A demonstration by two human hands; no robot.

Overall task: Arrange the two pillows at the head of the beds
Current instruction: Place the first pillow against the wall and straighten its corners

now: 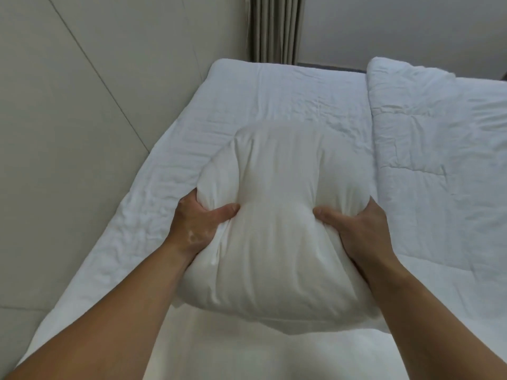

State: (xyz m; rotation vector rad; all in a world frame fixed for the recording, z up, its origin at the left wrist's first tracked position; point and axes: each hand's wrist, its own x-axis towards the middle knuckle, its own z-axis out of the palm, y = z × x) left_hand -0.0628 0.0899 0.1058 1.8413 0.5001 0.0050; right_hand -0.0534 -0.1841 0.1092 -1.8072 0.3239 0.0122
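Note:
A plump white pillow (277, 215) fills the middle of the view, held above the left bed (288, 97). My left hand (197, 220) squeezes its left side and my right hand (354, 229) squeezes its right side, thumbs pressed into the top. The pillow bulges between them. A second bed (439, 133) with a white quilt lies beside the first on the right. Below the pillow lies more smooth white fabric (233, 349); I cannot tell whether it is the second pillow.
A beige panelled wall (82, 119) runs along the left side of the bed. Grey-brown curtains (274, 28) hang at the far end, between wall sections. A narrow seam (370, 119) separates the two beds.

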